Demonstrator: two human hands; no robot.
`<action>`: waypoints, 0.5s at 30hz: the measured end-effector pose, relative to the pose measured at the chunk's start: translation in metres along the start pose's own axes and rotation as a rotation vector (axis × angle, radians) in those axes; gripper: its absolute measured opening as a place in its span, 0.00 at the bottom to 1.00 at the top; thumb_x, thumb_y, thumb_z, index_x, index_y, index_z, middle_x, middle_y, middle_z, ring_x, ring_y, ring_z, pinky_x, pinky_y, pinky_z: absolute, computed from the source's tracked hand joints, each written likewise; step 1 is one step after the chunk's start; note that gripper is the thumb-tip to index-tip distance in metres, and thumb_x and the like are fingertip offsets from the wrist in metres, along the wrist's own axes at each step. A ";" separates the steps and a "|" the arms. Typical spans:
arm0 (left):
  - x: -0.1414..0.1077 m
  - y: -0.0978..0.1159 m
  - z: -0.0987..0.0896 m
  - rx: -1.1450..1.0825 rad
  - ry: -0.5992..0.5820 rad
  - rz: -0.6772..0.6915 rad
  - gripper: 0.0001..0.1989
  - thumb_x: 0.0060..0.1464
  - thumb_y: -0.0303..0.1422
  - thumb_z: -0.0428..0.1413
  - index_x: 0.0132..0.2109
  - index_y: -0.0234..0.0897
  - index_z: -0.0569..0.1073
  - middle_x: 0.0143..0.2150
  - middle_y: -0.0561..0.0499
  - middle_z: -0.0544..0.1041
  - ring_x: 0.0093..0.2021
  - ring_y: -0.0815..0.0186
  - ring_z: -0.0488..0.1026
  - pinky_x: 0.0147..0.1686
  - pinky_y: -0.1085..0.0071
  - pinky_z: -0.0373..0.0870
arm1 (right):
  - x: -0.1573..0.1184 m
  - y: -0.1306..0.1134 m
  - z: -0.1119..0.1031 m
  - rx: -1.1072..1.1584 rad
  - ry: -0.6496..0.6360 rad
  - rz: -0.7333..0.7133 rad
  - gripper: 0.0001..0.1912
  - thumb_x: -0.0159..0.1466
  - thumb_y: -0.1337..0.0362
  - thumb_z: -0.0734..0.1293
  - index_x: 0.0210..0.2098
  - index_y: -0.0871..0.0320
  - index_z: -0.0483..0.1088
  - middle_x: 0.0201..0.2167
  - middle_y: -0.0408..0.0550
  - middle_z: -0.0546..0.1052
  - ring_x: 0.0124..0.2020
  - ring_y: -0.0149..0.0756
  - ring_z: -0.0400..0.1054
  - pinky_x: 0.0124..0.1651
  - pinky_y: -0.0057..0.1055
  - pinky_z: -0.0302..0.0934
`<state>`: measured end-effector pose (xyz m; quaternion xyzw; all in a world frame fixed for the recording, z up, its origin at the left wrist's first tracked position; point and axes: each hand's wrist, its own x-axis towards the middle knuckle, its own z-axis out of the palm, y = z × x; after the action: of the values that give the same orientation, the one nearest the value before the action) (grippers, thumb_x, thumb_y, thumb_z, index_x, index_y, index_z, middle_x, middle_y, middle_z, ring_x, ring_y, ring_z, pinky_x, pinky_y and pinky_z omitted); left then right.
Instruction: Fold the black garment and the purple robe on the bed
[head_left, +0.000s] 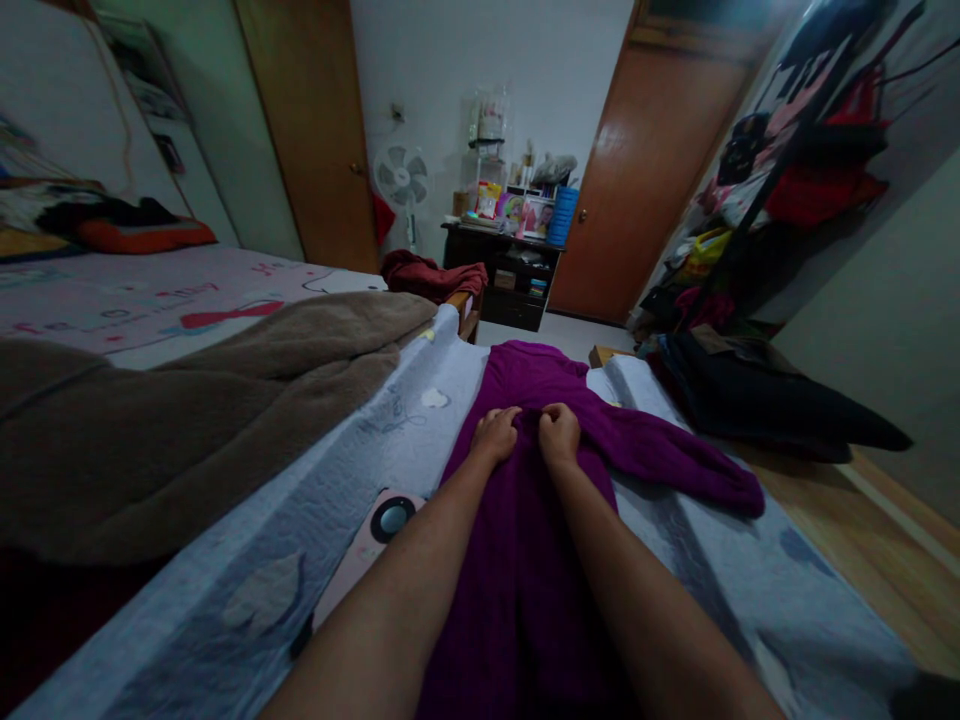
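Observation:
A purple long-sleeved garment lies spread on the light blue bedding, with one sleeve stretched out to the right. My left hand is closed on its fabric near the middle, fingers pointing inward. Just right of it, my right hand pinches the same garment with curled fingers. Between both hands a small dark fold of cloth shows. The garment's left sleeve cannot be made out. Beside my left forearm, partly hidden by it, rests a pink phone with a large round dark camera ring.
Left of the bedding lies a thick brown blanket. Dark folded clothes or cushions are piled on the right. Beyond the bed stand a dark cabinet with assorted items, a white fan and a brown door.

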<state>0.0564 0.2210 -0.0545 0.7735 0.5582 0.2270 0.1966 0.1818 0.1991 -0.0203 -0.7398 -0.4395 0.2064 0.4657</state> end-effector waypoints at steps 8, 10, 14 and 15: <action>-0.002 0.001 0.002 0.031 0.026 0.016 0.29 0.57 0.45 0.52 0.64 0.42 0.61 0.61 0.46 0.68 0.62 0.56 0.61 0.60 0.59 0.57 | 0.018 0.015 -0.035 -0.829 -0.101 -0.471 0.14 0.61 0.68 0.63 0.46 0.56 0.70 0.46 0.52 0.71 0.47 0.43 0.62 0.48 0.34 0.56; -0.003 0.001 0.002 0.043 0.027 0.028 0.30 0.56 0.38 0.54 0.65 0.45 0.59 0.61 0.48 0.68 0.62 0.57 0.61 0.59 0.60 0.58 | 0.024 0.014 -0.039 -0.916 -0.144 -0.516 0.12 0.63 0.68 0.60 0.45 0.56 0.70 0.45 0.52 0.72 0.46 0.43 0.62 0.46 0.34 0.55; -0.003 0.002 0.002 0.028 0.045 0.039 0.26 0.55 0.28 0.50 0.60 0.49 0.64 0.57 0.52 0.72 0.59 0.60 0.63 0.56 0.61 0.60 | 0.034 0.007 -0.049 -1.004 -0.180 -0.620 0.14 0.66 0.70 0.56 0.44 0.56 0.71 0.45 0.54 0.72 0.47 0.43 0.62 0.46 0.36 0.54; -0.003 0.002 0.001 0.022 0.051 0.041 0.25 0.54 0.27 0.49 0.58 0.49 0.66 0.56 0.53 0.72 0.58 0.60 0.64 0.56 0.62 0.60 | 0.034 0.007 -0.052 -1.016 -0.177 -0.636 0.15 0.66 0.69 0.55 0.44 0.56 0.71 0.45 0.54 0.72 0.48 0.44 0.61 0.46 0.36 0.54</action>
<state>0.0578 0.2171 -0.0550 0.7808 0.5495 0.2446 0.1691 0.2401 0.2004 0.0017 -0.6821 -0.7196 -0.1177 0.0549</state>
